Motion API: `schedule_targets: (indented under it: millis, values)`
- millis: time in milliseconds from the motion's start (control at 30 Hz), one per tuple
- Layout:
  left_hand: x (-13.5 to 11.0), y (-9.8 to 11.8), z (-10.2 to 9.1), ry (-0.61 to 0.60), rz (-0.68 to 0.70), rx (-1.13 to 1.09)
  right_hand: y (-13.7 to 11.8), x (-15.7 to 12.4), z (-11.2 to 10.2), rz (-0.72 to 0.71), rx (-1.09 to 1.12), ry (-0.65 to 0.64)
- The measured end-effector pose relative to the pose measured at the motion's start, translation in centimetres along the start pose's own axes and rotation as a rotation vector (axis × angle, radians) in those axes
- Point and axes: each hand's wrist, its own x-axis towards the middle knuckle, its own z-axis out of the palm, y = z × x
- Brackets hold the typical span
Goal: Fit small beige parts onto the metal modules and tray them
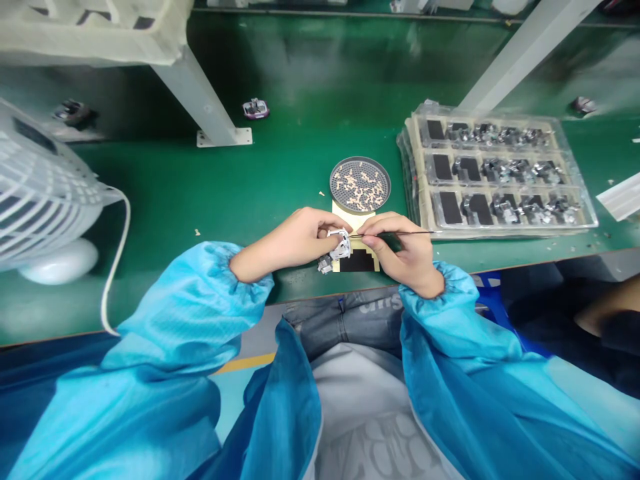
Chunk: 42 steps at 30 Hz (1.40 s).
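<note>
Between the fingers of my left hand point(305, 235) is a small white and silver mechanical part point(340, 245), with a grey piece hanging at its lower end. My right hand point(405, 250) is closed in a pinch on thin dark tweezers point(407, 233), whose tip reaches the white part. Whether the tip grips anything is too small to tell. Just beyond my hands stands a round grey perforated dish point(360, 160) scattered with several tiny beige pieces point(357, 198). Below my hands lies a pale yellow pad with a black patch point(357, 261).
Stacked clear trays point(590, 217) with several metal parts stand at the right. A white fan point(45, 187) with a cable is at the left. Grey shelf posts point(200, 100) rise from the green table point(165, 220). A small part point(255, 109) lies at the back. A person's arm point(607, 300) shows far right.
</note>
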Motion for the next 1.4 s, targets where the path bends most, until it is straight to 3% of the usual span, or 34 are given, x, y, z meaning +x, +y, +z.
schedule_targets:
  millis: [467, 833, 1000, 1400]
  values:
    - [-0.12, -0.26, 0.24, 0.004, 0.047, 0.024, 0.16, -0.07, 0.19, -0.049, -0.063, -0.035]
    - [-0.22, -0.18, 0.30, 0.019, 0.045, 0.035, 0.08, -0.05, 0.29, 0.049, -0.012, -0.003]
    - [-0.26, 0.07, 0.26, 0.025, 0.041, 0.038, 0.04, -0.22, 0.29, 0.039, 0.006, 0.046]
    - [-0.30, 0.09, 0.26, 0.018, 0.053, 0.063, -0.08, -0.01, 0.34, -0.028, -0.067, -0.018]
